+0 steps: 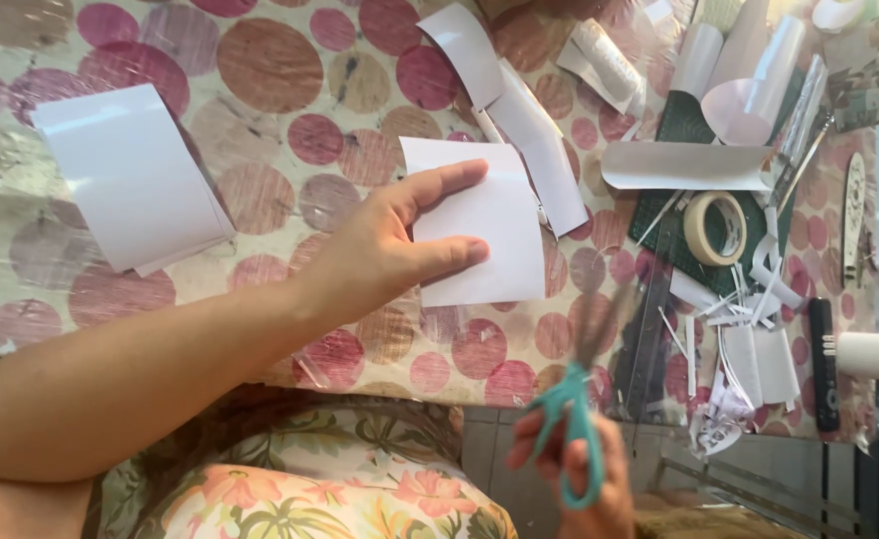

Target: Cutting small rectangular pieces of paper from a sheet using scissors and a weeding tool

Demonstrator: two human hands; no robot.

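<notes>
My left hand [389,245] reaches across the table and rests flat on a white rectangular card [494,240], thumb and fingers spread over its left edge. My right hand [574,464] is low at the table's front edge, gripping teal-handled scissors [579,399] whose blades point up and look blurred. The table [280,130] wears a cloth with pink and brown circles.
A stack of white cards [135,175] lies at the left. Long white paper strips [519,110] sit behind the card. At right are a roll of masking tape [714,228], a green cutting mat [674,210], a clear ruler [649,339], paper scraps [749,329] and curled sheets [749,70].
</notes>
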